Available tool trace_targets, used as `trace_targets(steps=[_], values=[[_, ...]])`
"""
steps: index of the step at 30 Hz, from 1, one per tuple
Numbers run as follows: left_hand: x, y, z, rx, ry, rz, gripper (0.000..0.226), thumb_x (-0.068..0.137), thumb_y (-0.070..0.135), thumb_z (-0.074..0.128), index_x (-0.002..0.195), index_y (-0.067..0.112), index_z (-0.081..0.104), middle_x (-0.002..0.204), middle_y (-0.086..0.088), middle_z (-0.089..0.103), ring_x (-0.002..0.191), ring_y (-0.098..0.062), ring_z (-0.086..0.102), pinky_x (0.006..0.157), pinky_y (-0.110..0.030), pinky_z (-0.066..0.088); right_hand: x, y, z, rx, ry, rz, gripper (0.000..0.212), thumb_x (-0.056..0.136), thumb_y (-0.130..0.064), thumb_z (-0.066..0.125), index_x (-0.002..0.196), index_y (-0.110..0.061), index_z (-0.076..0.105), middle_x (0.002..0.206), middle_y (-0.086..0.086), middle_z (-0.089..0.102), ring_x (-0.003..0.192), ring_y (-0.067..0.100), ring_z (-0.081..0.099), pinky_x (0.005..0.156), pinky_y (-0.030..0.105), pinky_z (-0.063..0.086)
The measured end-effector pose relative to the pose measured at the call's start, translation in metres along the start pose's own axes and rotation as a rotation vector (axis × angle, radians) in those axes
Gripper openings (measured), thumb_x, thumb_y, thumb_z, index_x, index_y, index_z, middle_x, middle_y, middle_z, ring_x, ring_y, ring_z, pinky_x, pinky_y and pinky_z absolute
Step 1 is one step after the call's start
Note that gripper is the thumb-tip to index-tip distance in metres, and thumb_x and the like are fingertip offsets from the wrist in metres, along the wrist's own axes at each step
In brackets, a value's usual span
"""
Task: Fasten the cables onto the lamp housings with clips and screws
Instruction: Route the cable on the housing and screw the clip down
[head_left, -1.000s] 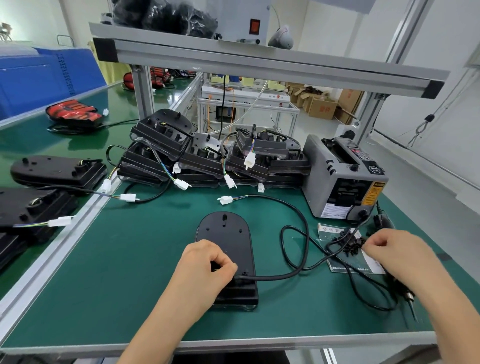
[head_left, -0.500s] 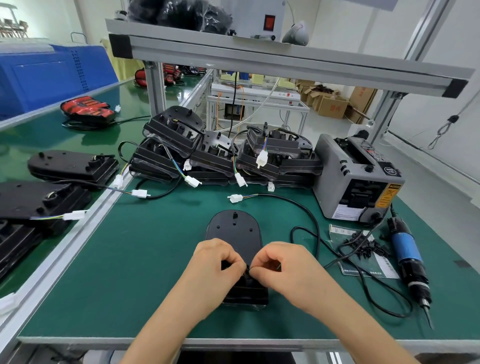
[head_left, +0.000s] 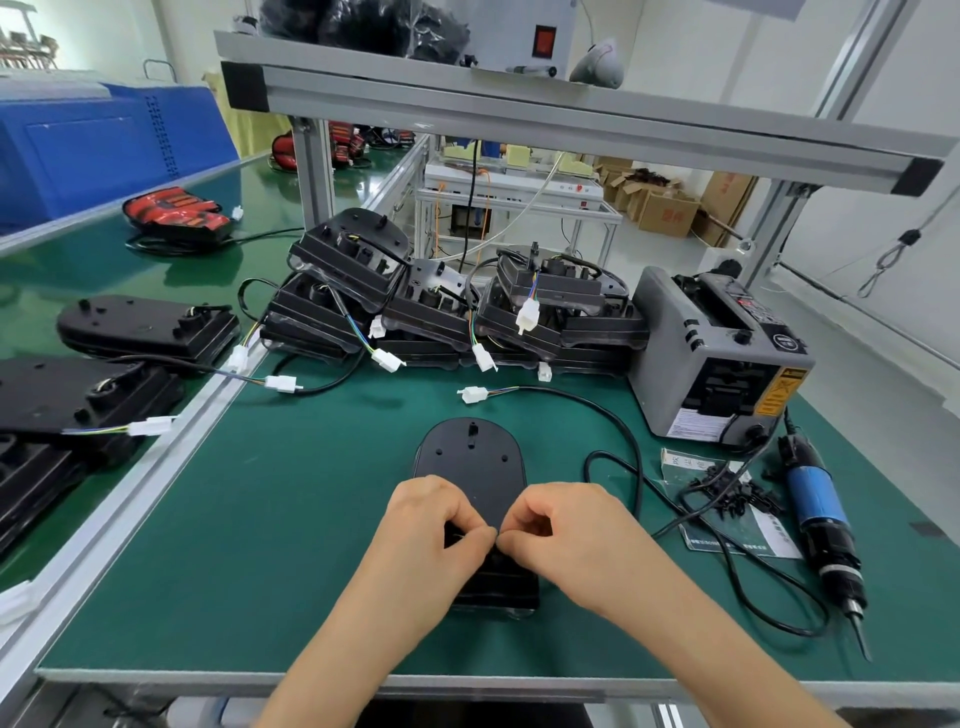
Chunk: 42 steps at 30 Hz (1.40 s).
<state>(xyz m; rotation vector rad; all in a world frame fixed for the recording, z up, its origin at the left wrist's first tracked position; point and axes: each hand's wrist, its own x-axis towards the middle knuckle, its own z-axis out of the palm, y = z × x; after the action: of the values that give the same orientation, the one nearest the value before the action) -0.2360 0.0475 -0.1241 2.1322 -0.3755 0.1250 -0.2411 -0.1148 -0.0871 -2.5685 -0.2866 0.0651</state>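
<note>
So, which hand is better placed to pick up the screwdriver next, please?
Probably the right hand: the screwdriver lies right of the housing, on its side, and the left hand would have to cross over.

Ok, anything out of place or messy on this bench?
Nothing looks damaged. The lamp housings at the back lie in a tilted, overlapping heap with white connectors dangling, and black clips are scattered loose on a paper sheet beside the screwdriver.

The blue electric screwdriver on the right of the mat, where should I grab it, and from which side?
Judging by its pose, take the electric screwdriver round its blue barrel, coming down from above with the right hand. It lies flat on the mat with its bit pointing at the near edge, and the barrel is its thickest, uncovered stretch.
</note>
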Motion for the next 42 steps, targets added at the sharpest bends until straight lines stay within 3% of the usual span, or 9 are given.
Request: trace_targets(steps=[8,11,14,20,25,29,34,39,42], values=[[-0.001,-0.002,0.000,-0.003,-0.004,0.016,0.024,0.081,0.015,0.062,0.062,0.030,0.057,0.086,0.015,0.056,0.100,0.004,0.042,0.079,-0.005,0.032,0.006,0.005,-0.002,0.119,-0.055,0.028,0.011,0.080,-0.035,0.069,0.076,-0.033,0.059,0.073,-0.014,0.063,0.066,0.000,0.056,0.063,0.019,0.045],[-0.001,-0.001,-0.001,0.004,-0.025,0.038,0.028,0.080,0.012,0.061,0.060,0.031,0.055,0.084,0.012,0.057,0.099,0.001,0.044,0.078,-0.008,0.034,0.008,0.005,-0.002,0.088,-0.076,-0.023,0.006,0.082,-0.033,0.067,0.077,-0.034,0.064,0.072,-0.017,0.059,0.063,-0.005,0.052,0.062,0.015,0.039],[-0.001,0.000,-0.005,0.003,-0.053,0.053,0.029,0.082,0.013,0.061,0.061,0.033,0.057,0.086,0.013,0.057,0.100,0.002,0.044,0.080,-0.006,0.033,0.009,0.004,-0.001,0.025,-0.090,-0.052,0.007,0.083,-0.033,0.064,0.077,-0.034,0.063,0.080,-0.016,0.057,0.073,-0.003,0.052,0.066,0.015,0.039],[-0.002,-0.010,-0.025,0.067,-0.163,0.070,0.014,0.086,0.028,0.064,0.089,0.042,0.058,0.100,0.025,0.054,0.110,0.011,0.036,0.089,-0.001,0.026,0.011,0.012,-0.005,0.089,-0.142,-0.022,0.015,0.086,-0.029,0.063,0.072,-0.034,0.058,0.083,-0.014,0.058,0.072,-0.003,0.052,0.067,0.013,0.041],[-0.007,-0.008,-0.019,0.037,-0.103,0.072,0.022,0.082,0.025,0.070,0.076,0.043,0.058,0.089,0.022,0.055,0.102,0.003,0.044,0.082,-0.007,0.032,0.016,0.012,-0.013,0.233,-0.275,0.042,0.019,0.087,-0.019,0.062,0.071,-0.030,0.061,0.066,-0.015,0.060,0.051,-0.002,0.051,0.056,0.013,0.043],[-0.016,-0.012,-0.007,0.006,-0.032,0.111,0.025,0.081,0.021,0.072,0.072,0.041,0.059,0.092,0.021,0.053,0.102,-0.004,0.045,0.080,-0.010,0.033,0.020,0.011,-0.021,0.261,-0.369,0.058,0.019,0.086,-0.016,0.062,0.072,-0.028,0.063,0.060,-0.020,0.060,0.053,0.002,0.052,0.056,0.014,0.044],[-0.016,-0.015,-0.005,0.016,-0.006,0.146,0.028,0.080,0.019,0.073,0.084,0.039,0.055,0.097,0.021,0.051,0.104,-0.005,0.044,0.082,-0.009,0.033,0.026,0.010,-0.021,0.228,-0.419,0.051,0.016,0.085,-0.019,0.064,0.073,-0.029,0.063,0.064,-0.019,0.060,0.053,0.002,0.052,0.056,0.014,0.044],[-0.017,-0.015,-0.005,-0.001,-0.005,0.120,0.023,0.080,0.018,0.073,0.072,0.032,0.058,0.092,0.020,0.052,0.103,-0.005,0.044,0.080,-0.009,0.033,0.036,0.007,-0.024,0.113,-0.482,0.043,0.012,0.083,-0.026,0.065,0.072,-0.032,0.064,0.069,-0.016,0.061,0.052,0.004,0.054,0.062,0.020,0.045],[-0.017,-0.015,-0.005,-0.007,0.006,0.124,0.019,0.079,0.017,0.074,0.073,0.030,0.062,0.089,0.019,0.054,0.103,-0.004,0.044,0.081,-0.010,0.034,0.041,0.005,-0.026,0.091,-0.517,0.060,0.013,0.083,-0.027,0.065,0.071,-0.033,0.064,0.065,-0.019,0.061,0.052,0.003,0.056,0.058,0.014,0.043]])
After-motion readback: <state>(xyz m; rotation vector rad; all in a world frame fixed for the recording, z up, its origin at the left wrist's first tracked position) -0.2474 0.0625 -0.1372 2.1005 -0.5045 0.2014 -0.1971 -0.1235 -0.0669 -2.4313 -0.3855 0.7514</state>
